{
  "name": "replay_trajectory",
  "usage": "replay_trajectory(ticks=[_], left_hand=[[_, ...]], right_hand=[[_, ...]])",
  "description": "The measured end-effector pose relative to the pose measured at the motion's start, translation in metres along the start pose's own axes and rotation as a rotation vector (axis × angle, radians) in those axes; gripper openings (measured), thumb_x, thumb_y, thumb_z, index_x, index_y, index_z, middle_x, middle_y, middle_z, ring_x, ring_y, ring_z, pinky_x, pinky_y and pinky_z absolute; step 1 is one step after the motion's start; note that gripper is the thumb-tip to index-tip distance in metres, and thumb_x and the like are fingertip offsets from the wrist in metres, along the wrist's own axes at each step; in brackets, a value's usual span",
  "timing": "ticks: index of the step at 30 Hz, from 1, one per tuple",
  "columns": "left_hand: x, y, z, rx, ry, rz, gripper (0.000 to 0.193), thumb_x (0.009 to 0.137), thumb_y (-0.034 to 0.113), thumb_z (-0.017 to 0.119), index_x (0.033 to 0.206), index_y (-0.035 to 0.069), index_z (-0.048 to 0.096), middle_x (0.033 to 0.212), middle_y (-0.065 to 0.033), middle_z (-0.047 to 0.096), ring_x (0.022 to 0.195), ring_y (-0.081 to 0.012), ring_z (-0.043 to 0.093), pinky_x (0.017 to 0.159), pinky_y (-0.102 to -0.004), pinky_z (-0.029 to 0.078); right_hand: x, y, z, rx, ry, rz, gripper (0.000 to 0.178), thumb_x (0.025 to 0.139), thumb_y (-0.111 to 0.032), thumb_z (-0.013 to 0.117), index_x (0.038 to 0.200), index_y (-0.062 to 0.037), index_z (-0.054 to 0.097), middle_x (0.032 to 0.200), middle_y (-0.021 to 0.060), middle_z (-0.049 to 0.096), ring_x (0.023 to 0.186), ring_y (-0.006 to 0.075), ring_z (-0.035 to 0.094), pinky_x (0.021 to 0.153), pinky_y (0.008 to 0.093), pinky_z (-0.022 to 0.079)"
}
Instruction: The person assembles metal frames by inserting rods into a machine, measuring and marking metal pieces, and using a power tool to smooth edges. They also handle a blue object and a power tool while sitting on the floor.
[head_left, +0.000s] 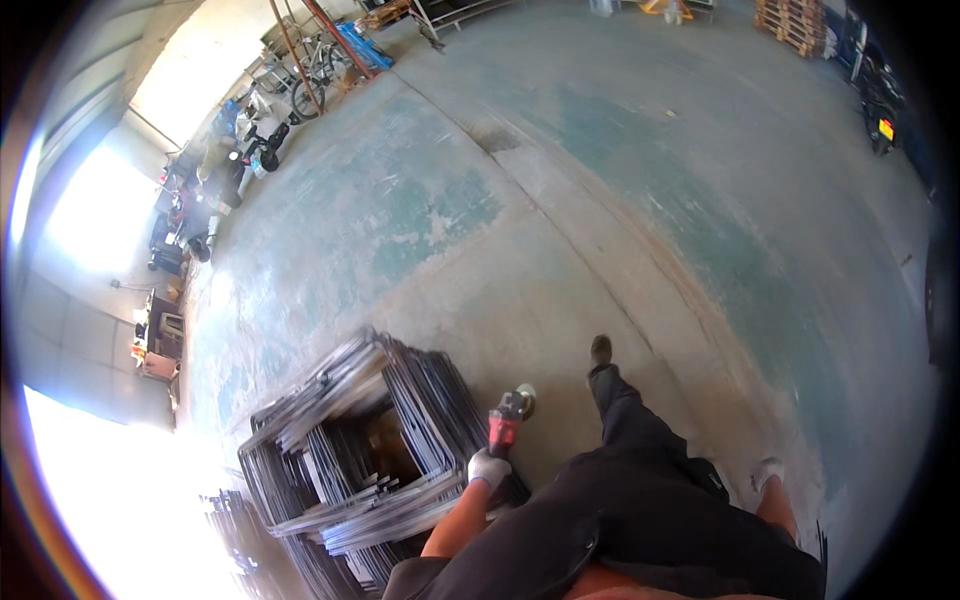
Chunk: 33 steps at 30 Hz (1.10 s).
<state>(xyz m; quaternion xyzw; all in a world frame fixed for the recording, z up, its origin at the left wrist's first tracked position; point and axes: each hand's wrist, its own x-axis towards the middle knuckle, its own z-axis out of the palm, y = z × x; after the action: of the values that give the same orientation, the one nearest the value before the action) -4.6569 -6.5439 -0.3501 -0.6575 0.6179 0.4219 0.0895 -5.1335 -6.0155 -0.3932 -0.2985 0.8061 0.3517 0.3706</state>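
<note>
My left hand (488,467), in a pale glove, is wrapped round the body of a red and black angle grinder (505,425). The grinder's disc (527,400) faces away from me, over the floor. Just left of that hand stands a tall stack of dark metal frames (432,405), rectangular and laid one on another with gaps in the middle. My right hand (768,472), also gloved, hangs at my right side away from any object; its fingers are too small and blurred to read.
One of my shoes (601,350) is forward on the worn green-grey floor (420,220). More metal pieces (235,530) stand beyond the stack at lower left. Scooters (262,155) and a bicycle (308,95) line the left wall. Wooden pallets (790,25) and a motorcycle (880,105) are at far right.
</note>
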Motion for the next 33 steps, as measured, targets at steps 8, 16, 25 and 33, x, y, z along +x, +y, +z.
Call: replay_trajectory(ticks=[8,16,25,33], left_hand=[[0.127,0.018,-0.053,-0.085,0.084,-0.293,0.032,0.075,0.019,0.072,0.105,0.007,0.075,0.098,-0.0154,0.076,0.098,-0.0331,0.073,0.084,-0.04,0.053],[0.26,0.122,-0.081,-0.286,0.088,-0.397,0.033,0.076,0.025,0.071,0.104,0.006,0.076,0.096,-0.015,0.076,0.096,-0.0296,0.073,0.08,-0.041,0.053],[0.432,0.319,-0.24,-0.18,-0.021,-0.455,0.035,0.072,0.018,0.077,0.102,0.001,0.074,0.093,-0.0169,0.075,0.089,-0.0296,0.074,0.076,-0.042,0.056],[0.583,0.423,-0.369,-0.266,0.093,-0.418,0.03,0.068,0.006,0.076,0.097,0.001,0.069,0.077,-0.0119,0.071,0.064,-0.023,0.069,0.06,-0.0382,0.056]], right_hand=[[0.165,-0.1,-0.38,0.701,0.473,0.055,0.036,0.091,-0.037,0.064,0.102,-0.0038,0.073,0.108,0.0229,0.071,0.1,0.0381,0.069,0.084,0.047,0.055],[0.192,-0.215,-0.806,0.823,0.881,-0.338,0.031,0.086,-0.032,0.063,0.098,-0.0047,0.072,0.094,0.0224,0.07,0.091,0.0412,0.068,0.078,0.0457,0.053],[0.392,-0.259,-0.753,-0.118,0.403,-0.311,0.034,0.092,-0.025,0.054,0.105,0.0021,0.071,0.109,0.0237,0.071,0.098,0.0411,0.069,0.09,0.0491,0.052],[0.438,-0.297,-0.874,0.74,0.001,0.202,0.031,0.092,-0.027,0.061,0.092,0.0003,0.075,0.085,0.0187,0.074,0.074,0.0301,0.073,0.071,0.0416,0.056]])
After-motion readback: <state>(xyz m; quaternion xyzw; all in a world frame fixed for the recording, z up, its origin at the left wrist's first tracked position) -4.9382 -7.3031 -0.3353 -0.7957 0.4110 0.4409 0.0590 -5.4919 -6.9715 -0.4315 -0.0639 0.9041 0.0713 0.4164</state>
